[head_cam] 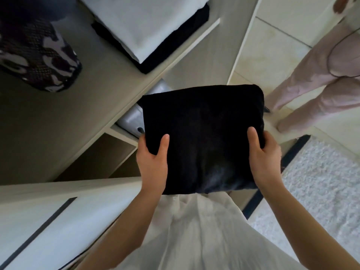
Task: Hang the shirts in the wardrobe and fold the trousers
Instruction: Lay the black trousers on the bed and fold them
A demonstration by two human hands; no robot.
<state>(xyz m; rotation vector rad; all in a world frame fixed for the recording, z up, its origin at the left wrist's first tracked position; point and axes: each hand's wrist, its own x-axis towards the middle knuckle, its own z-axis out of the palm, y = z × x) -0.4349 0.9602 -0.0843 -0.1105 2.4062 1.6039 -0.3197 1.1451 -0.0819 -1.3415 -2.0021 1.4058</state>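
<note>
Single head-worn wide-angle camera looks steeply down, close over a pale wooden wardrobe shelf (58, 114) and cream tiled floor (272, 55)

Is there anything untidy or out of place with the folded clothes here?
Almost nothing. The folded black garment, held by the left hand and right hand, is neat; only a small dark strand pokes out at its far right corner.

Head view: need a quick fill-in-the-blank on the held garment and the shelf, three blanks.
1. The left hand and the right hand grip a folded garment coloured ____.
2. On the shelf, the top item of the stack is ____; a black item lies under it.
3. The patterned garment is to the ____ of the stack.

Missing words: black; white; left.
</note>
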